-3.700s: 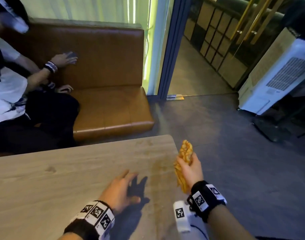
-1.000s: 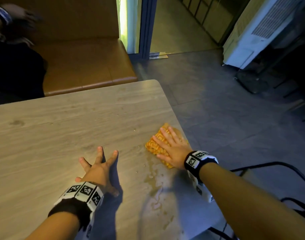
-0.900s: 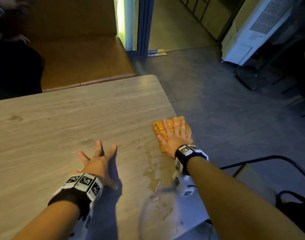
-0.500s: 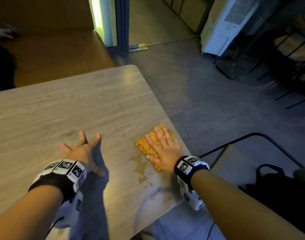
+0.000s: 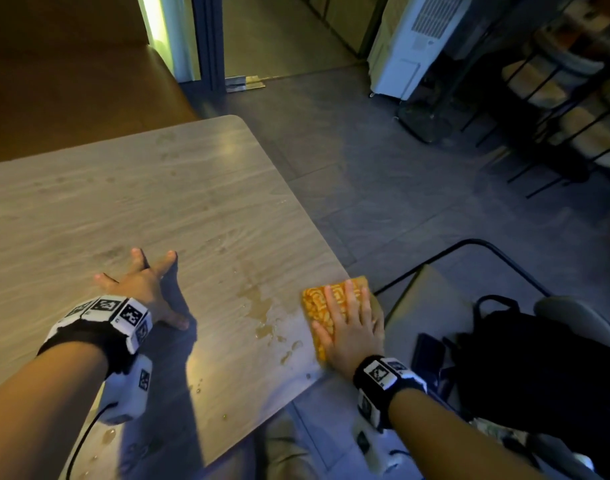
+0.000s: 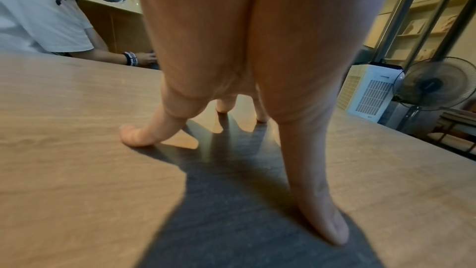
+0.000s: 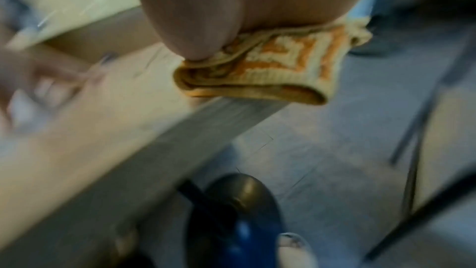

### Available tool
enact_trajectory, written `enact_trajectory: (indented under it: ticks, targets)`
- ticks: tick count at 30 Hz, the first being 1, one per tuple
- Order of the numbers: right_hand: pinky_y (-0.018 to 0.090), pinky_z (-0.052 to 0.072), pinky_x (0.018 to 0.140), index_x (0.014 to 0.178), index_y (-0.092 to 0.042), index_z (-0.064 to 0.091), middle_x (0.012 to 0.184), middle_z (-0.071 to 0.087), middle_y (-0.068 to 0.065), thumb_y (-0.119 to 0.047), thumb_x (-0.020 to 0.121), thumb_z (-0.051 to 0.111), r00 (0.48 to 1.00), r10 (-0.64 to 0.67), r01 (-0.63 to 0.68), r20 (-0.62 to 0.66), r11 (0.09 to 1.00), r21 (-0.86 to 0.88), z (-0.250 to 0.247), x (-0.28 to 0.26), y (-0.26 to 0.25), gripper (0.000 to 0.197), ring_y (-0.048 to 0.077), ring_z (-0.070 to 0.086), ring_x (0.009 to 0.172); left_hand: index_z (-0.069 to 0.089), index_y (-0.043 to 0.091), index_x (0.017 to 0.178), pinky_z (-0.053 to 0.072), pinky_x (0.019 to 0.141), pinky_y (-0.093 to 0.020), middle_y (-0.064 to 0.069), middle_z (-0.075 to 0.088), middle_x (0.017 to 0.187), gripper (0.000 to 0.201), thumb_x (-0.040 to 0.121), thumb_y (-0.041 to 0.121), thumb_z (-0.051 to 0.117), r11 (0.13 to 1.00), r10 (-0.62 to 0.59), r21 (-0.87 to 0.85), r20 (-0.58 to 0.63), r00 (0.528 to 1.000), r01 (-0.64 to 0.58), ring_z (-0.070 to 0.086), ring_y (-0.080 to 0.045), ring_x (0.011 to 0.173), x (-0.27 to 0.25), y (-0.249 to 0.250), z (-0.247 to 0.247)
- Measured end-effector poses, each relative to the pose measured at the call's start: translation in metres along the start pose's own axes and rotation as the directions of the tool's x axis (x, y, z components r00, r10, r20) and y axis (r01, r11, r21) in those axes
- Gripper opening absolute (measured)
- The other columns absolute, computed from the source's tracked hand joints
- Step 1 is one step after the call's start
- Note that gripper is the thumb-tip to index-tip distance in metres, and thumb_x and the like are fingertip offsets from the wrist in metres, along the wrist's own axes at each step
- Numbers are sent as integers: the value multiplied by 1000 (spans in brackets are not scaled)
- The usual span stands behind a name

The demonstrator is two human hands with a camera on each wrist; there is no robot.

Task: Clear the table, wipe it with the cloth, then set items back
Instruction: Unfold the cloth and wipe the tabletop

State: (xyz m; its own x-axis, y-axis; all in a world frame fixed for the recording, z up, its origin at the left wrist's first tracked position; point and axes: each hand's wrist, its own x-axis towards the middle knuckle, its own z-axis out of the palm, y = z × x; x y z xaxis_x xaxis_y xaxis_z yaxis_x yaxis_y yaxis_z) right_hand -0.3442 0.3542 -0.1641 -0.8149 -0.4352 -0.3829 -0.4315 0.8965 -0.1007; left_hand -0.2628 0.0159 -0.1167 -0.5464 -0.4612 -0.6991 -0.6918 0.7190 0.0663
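A folded orange-patterned cloth [image 5: 322,303] [image 7: 278,68] lies at the right edge of the wooden table [image 5: 140,202], partly hanging over it. My right hand [image 5: 352,323] presses flat on the cloth with straight fingers. My left hand [image 5: 144,289] rests on the table to the left, fingers [image 6: 134,136] spread and touching the wood, holding nothing. Brownish wet streaks and droplets [image 5: 262,306] sit on the table between the two hands. The right wrist view is blurred.
A brown bench seat [image 5: 71,91] stands beyond the table. A chair [image 5: 435,306] with a black bag [image 5: 521,358] stands right of the table. A white air cooler [image 5: 410,50] and a fan [image 6: 432,85] stand farther off. Another person [image 6: 38,17] sits across the table.
My right hand has slid the cloth rightward to the table's edge, off the wet patch, which now lies uncovered. The left hand stays planted on the table.
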Motion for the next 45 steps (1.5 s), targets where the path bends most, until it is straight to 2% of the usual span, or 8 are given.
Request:
enact_trajectory:
  ticks: [3,6,10,15,20,23,28,45]
  targets:
    - [69,-1,109,146,-41,-25,151,-40,-2,-73,84,5,999,-18,17,38,1000,26,6,-22,2,76,33,-33,141,-1,48,151,-1,116,-61,-12,-17,160,146,39,60,91,1000,1,-3,-6,1000,-1,15,-46,145,2,0,0]
    - [72,27,104,152,-37,4,163,1,6,-43,94,39,936,-321,330,145,943,-42,-11,-42,35,68,41,3,148,-3,46,151,-2,116,-61,-14,-18,160,143,42,60,90,1000,5,-3,13,1000,-5,16,-42,146,-4,2,-2]
    - [39,34,112,142,-32,33,146,40,3,-18,77,56,947,-311,268,78,900,343,-73,-6,30,71,25,40,137,-8,44,152,2,116,-61,-13,-20,160,139,52,59,87,1000,6,-7,38,999,-6,5,-45,146,-12,5,-10]
    - [5,18,103,141,-15,46,155,32,2,-10,75,69,948,-282,319,-149,862,394,-155,146,-56,69,18,39,137,-15,51,147,15,109,-71,-7,-36,155,138,53,56,85,992,27,-126,141,990,-10,-14,-55,141,-6,-1,-10]
    - [13,30,102,138,-14,52,139,56,9,-7,84,64,922,-327,384,-207,836,392,-204,292,-141,55,24,51,129,-18,62,140,17,110,-68,9,-39,153,113,75,47,73,969,-16,-241,156,988,54,-21,-45,144,5,0,3]
    - [31,20,115,150,-15,32,158,28,12,-11,95,55,914,-384,406,-132,871,277,-214,359,-179,60,32,24,146,-25,60,136,6,114,-66,1,-38,154,90,90,52,52,973,-74,-212,108,991,96,-26,-41,143,12,2,10]
    - [48,29,113,138,-34,46,146,44,8,-19,84,54,780,-624,622,52,781,54,-180,420,-215,56,38,41,133,-23,63,137,19,110,-64,9,-49,145,119,74,41,75,964,-62,-245,170,983,103,-31,-44,140,9,1,9]
    - [44,11,120,136,-30,54,157,28,-3,8,74,63,738,-666,640,114,743,195,-92,171,-20,74,27,16,148,-3,48,150,27,107,-68,0,-22,160,112,72,52,77,988,18,-152,-128,992,-38,-5,-45,146,-30,4,30]
